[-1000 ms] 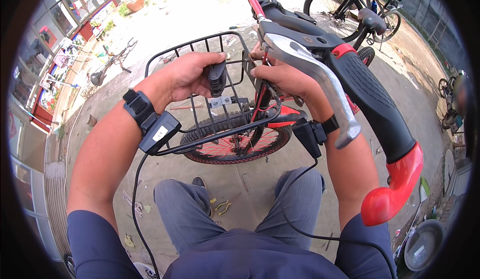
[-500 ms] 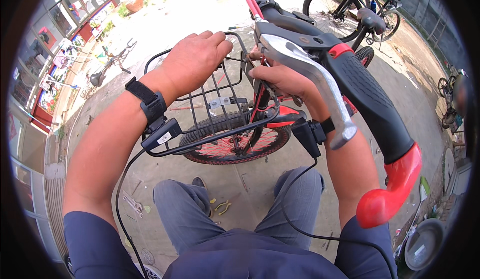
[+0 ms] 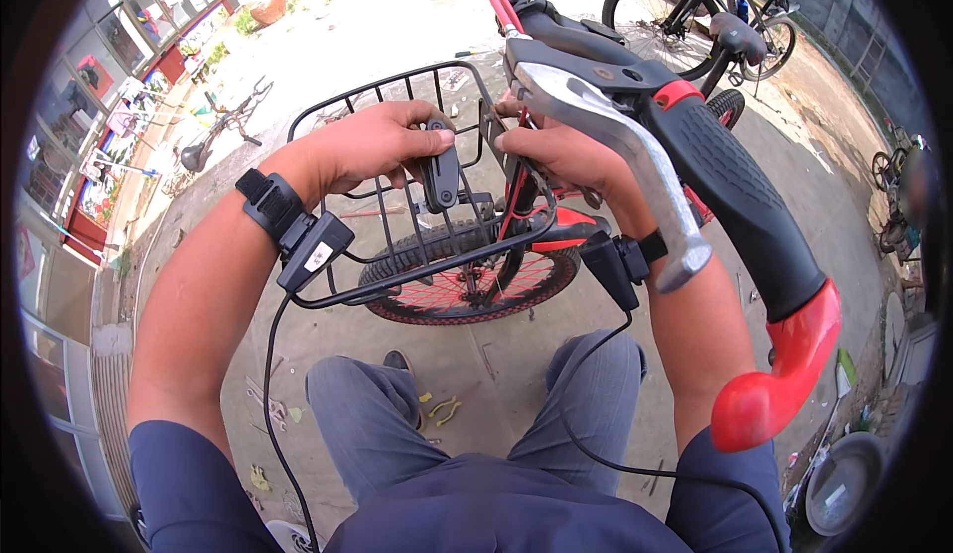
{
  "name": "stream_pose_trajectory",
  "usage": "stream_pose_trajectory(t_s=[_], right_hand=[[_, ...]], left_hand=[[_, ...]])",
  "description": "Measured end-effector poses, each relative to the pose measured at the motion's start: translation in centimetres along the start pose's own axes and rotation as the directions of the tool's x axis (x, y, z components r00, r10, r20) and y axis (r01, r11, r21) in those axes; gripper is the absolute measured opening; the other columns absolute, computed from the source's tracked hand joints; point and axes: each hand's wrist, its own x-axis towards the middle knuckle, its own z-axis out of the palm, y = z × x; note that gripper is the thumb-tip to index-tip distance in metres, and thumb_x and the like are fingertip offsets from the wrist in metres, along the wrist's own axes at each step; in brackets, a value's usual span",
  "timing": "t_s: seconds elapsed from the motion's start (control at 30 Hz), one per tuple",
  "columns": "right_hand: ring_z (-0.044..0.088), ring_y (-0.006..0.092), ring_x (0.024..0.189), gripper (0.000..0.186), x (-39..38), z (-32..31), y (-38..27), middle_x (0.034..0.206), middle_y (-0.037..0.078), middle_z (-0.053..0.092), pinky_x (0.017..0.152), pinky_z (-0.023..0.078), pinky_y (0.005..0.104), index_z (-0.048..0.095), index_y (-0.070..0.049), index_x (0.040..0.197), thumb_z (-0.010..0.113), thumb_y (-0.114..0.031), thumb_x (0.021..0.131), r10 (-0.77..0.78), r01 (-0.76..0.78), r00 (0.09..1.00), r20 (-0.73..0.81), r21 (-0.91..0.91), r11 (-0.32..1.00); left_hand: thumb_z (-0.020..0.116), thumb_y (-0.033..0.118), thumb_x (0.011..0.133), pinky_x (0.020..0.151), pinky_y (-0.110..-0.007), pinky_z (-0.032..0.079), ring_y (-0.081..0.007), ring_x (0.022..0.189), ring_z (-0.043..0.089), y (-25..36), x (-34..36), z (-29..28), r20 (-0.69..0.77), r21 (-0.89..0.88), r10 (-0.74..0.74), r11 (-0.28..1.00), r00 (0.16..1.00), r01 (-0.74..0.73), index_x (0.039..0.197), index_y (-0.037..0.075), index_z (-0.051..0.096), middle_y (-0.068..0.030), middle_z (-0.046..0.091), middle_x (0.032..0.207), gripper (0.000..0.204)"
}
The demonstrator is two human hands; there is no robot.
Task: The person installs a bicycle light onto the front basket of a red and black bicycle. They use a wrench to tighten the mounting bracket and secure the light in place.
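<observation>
A small bicycle stands in front of me, with a black wire basket (image 3: 382, 91) over its red-spoked front wheel (image 3: 467, 280). My left hand (image 3: 382, 141) grips a black tool handle (image 3: 440, 168) that hangs down inside the basket. My right hand (image 3: 556, 151) is closed on the basket's rear edge by the red frame, its fingertips hidden behind the silver brake lever (image 3: 620, 151). The black handlebar grip with a red end (image 3: 754, 245) runs across my right forearm. Both wrists carry black strapped devices with cables.
Another bicycle (image 3: 695, 7) stands at the back right. Small tools and yellow bits (image 3: 442, 409) lie on the concrete by my feet. A round grey basin (image 3: 844, 479) sits at the lower right. Shop fronts (image 3: 119, 86) line the left side.
My left hand rose above the basket half a second ago and has come back down to the black handle inside it. My right hand has stayed in place.
</observation>
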Motion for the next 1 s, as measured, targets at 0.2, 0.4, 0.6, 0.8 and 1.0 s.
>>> stream_pose_trajectory(t_s=[0.2, 0.4, 0.6, 0.8, 1.0], right_hand=[[0.052, 0.0121, 0.108, 0.045, -0.2, 0.1, 0.0, 0.118, 0.004, 0.057, 0.094, 0.044, 0.0263, 0.057, 0.0, 0.129, 0.07, -0.019, 0.091, 0.001, -0.002, 1.0, 0.004, 0.051, 0.999], [0.054, 0.0118, 0.105, 0.047, -0.7, 0.1, -0.7, 0.115, 0.003, 0.057, 0.091, 0.045, 0.0265, 0.057, 0.0, 0.132, 0.07, -0.019, 0.091, -0.005, 0.006, 1.0, -0.022, 0.027, 1.0], [0.056, 0.0112, 0.092, 0.051, -0.8, 0.0, -1.0, 0.111, 0.004, 0.058, 0.078, 0.048, 0.0264, 0.056, 0.0, 0.134, 0.071, -0.021, 0.09, 0.097, -0.098, 0.995, 0.014, 0.07, 0.993], [0.056, 0.0114, 0.091, 0.053, -1.1, 0.0, -1.9, 0.11, 0.005, 0.058, 0.078, 0.048, 0.0266, 0.056, 0.001, 0.134, 0.071, -0.021, 0.089, 0.054, -0.054, 0.999, 0.004, 0.039, 0.998], [0.055, 0.0113, 0.095, 0.052, -1.1, -0.3, -1.7, 0.11, 0.005, 0.058, 0.08, 0.047, 0.0261, 0.056, 0.002, 0.134, 0.071, -0.021, 0.09, 0.027, -0.027, 1.0, 0.01, 0.004, 1.0]], left_hand=[[0.056, 0.033, 0.106, 0.052, -0.024, 0.042, -0.0104, 0.066, 0.06, 0.1, 0.4, 0.3, -0.017, -0.314, -0.061, 0.948, 0.998, 0.053, 0.113, 0.007, 0.063, -0.0009, 0.065, 0.087, 0.027], [0.055, 0.03, 0.106, 0.051, -0.024, 0.041, -0.0109, 0.064, 0.06, -0.4, 0.8, 0.0, 0.024, -0.438, -0.046, 0.898, 0.999, 0.052, 0.107, 0.009, 0.063, -0.001, 0.065, 0.085, 0.022], [0.055, 0.03, 0.106, 0.048, -0.025, 0.041, -0.0114, 0.063, 0.061, -0.7, 1.0, 0.1, 0.041, -0.48, -0.059, 0.874, 0.997, 0.072, 0.105, 0.009, 0.063, -0.0018, 0.066, 0.085, 0.022], [0.059, 0.029, 0.104, 0.05, -0.023, 0.043, -0.0116, 0.065, 0.063, -1.0, 1.2, -0.3, 0.058, -0.486, -0.035, 0.872, 0.998, 0.059, 0.11, 0.007, 0.064, -0.0027, 0.068, 0.088, 0.023], [0.064, 0.033, 0.101, 0.07, -0.033, 0.055, -0.0187, 0.084, 0.069, 0.1, 0.9, 0.7, -0.007, 0.198, 0.118, 0.973, 0.993, -0.115, 0.127, 0.001, 0.063, -0.0059, 0.069, 0.09, 0.041]])
